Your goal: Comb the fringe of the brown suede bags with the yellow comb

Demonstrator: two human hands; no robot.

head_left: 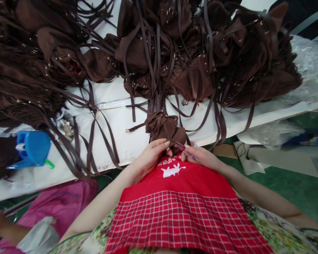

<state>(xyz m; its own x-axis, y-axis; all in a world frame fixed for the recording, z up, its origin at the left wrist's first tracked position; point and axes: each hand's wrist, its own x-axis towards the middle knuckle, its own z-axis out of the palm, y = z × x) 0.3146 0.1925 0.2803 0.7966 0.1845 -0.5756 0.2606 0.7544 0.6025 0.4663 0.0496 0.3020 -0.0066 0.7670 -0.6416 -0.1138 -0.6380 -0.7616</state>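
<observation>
A small brown fringed bag (163, 127) lies at the table's front edge, against the red apron. My left hand (157, 148) pinches a piece of its brown material between thumb and fingers. In my right hand (201, 156) is a slim tool (190, 155) with a purplish handle, its tip pointing left to the material by my left fingers. Whether it is small scissors or tweezers cannot be made out. A short strap with a buckle (131, 129) sticks out to the left of the bag.
Heaped brown bags (196, 77) with long straps cover the back of the white table (116, 121). More bags (18, 81) lie at left, by a blue plastic holder (34, 148). Clear plastic wrap (307, 67) lies at right. Someone's arm (5, 225) and pink clothing (60, 201) show at lower left.
</observation>
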